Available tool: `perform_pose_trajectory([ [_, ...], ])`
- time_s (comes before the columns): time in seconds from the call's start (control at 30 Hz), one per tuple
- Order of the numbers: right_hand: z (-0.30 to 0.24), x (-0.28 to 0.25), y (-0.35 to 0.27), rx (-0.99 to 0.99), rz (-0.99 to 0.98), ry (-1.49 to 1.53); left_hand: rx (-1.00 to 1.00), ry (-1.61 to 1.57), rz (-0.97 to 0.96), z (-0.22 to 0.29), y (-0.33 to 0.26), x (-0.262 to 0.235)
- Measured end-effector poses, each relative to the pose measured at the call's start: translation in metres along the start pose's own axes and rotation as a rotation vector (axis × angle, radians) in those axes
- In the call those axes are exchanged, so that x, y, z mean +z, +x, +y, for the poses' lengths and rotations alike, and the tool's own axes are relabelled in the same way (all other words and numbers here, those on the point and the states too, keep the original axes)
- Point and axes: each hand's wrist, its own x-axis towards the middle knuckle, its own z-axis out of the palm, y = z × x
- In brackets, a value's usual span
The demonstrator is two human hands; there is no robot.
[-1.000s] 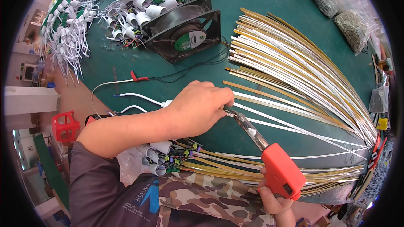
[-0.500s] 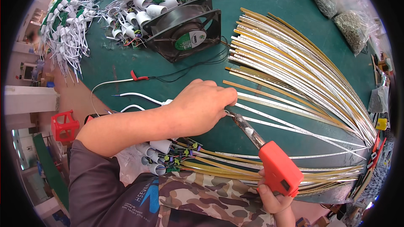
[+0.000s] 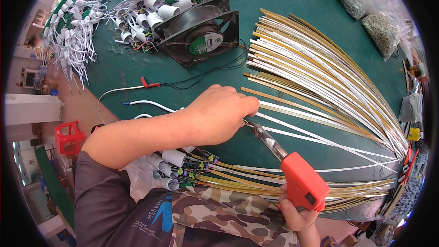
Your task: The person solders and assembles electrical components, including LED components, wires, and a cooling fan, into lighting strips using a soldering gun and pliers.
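My left hand point(image 3: 219, 115) is closed in a pinch, with its fingertips hidden, at the end of a thin white LED strip point(image 3: 311, 136) that runs off to the right. A red soldering gun point(image 3: 304, 180) is gripped by my right hand point(image 3: 295, 215) near the front edge. Its metal tip point(image 3: 249, 123) reaches up and left to just below my left fingertips, where a small bit of bare metal or wire shows. Behind my left forearm lies a white cable point(image 3: 151, 104) with a stripped end, partly covered by the arm.
A black fan point(image 3: 201, 32) stands behind my left hand. Many LED strips point(image 3: 315, 73) fan out at the right. White lamp housings with circuit boards point(image 3: 171, 164) lie near my body, with more point(image 3: 155, 11) at the back left. Bags of small parts point(image 3: 384, 29) sit far right.
Almost nothing differs. The view has shifted very slightly, and my left hand and the soldering gun keep their places.
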Motion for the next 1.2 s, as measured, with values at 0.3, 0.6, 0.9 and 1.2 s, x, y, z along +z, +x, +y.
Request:
perform_pose_trajectory([
  [0.3, 0.007, 0.001, -0.011, -0.024, 0.049, 0.008, -0.010, 0.000, -0.007, 0.001, 0.001, -0.001],
  [0.6, -0.005, 0.004, -0.009, 0.015, 0.220, 0.150, -0.011, -0.002, -0.011, 0.001, 0.001, -0.001],
  [0.9, -0.006, 0.006, -0.008, 0.024, 0.242, 0.175, -0.013, 0.018, -0.014, 0.002, 0.002, -0.001],
  [1.2, -0.004, 0.005, -0.006, -0.023, 0.171, 0.165, 0.003, 0.103, 0.005, 0.006, -0.006, 0.002],
])
